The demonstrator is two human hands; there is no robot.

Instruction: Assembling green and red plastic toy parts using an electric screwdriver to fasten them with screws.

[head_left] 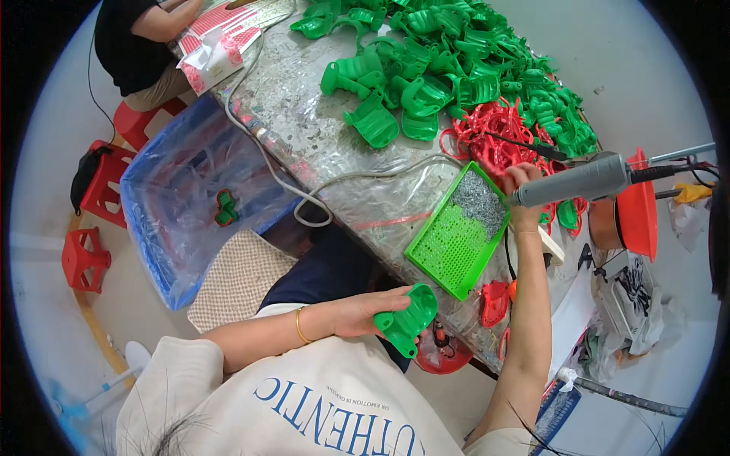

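My left hand (363, 313) holds a curved green plastic shell (411, 318) in front of my body, thumb laid over its edge. My right hand (522, 190) reaches over the table beside the pile of thin red plastic straps (490, 133). Its fingers are bent, and what they hold, if anything, is hidden. A grey electric screwdriver (574, 181) hangs across part of that hand. Just left of my right wrist lies a bright green tray (460, 287) with small silvery screws (475, 199) heaped at its far end.
Green shells (414, 91) pile up across the far table. A grey cable (365, 176) loops over the tabletop. At left stands a blue lined bin (163, 190) with a small green-and-red piece (226, 207) inside. Red stools (85, 258) and another person (152, 45) are farther left.
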